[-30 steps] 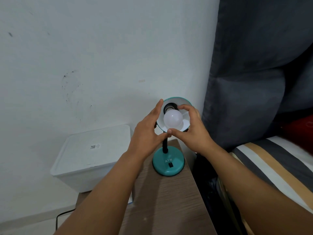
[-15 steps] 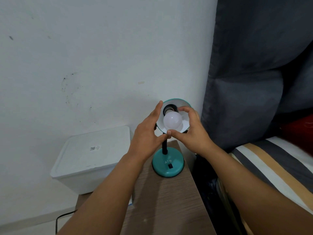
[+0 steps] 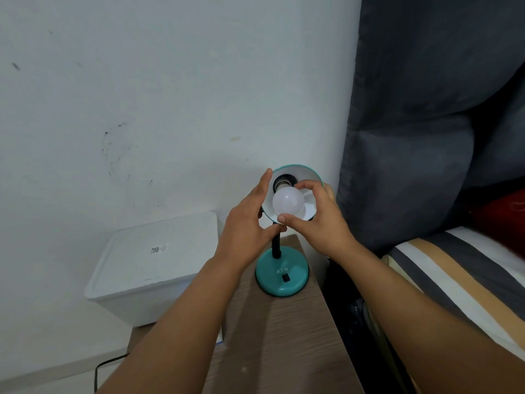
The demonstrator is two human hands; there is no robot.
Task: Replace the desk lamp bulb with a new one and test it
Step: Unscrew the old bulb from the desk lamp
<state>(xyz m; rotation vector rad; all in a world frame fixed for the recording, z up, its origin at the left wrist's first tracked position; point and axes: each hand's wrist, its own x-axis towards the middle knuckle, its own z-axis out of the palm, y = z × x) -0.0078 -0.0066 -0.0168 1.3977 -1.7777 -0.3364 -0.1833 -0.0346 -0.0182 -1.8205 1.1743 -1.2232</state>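
A teal desk lamp stands on a wooden bedside table (image 3: 284, 336), its round base (image 3: 281, 277) marked ATN with a black switch. Its shade (image 3: 308, 173) is tilted up toward me, white inside. A white bulb (image 3: 287, 201) sits at the black socket, unlit. My right hand (image 3: 318, 220) wraps thumb and fingers around the bulb. My left hand (image 3: 245, 223) grips the shade's left rim, thumb under it.
A white lidded plastic box (image 3: 153, 265) stands left of the table against the white wall. A dark grey padded headboard (image 3: 412, 166) and a striped bed (image 3: 454, 280) lie to the right. A black cable (image 3: 105, 365) runs along the floor at lower left.
My right fingers have shifted slightly around the bulb, index finger curling further over its top. Left hand and lamp stay in place.
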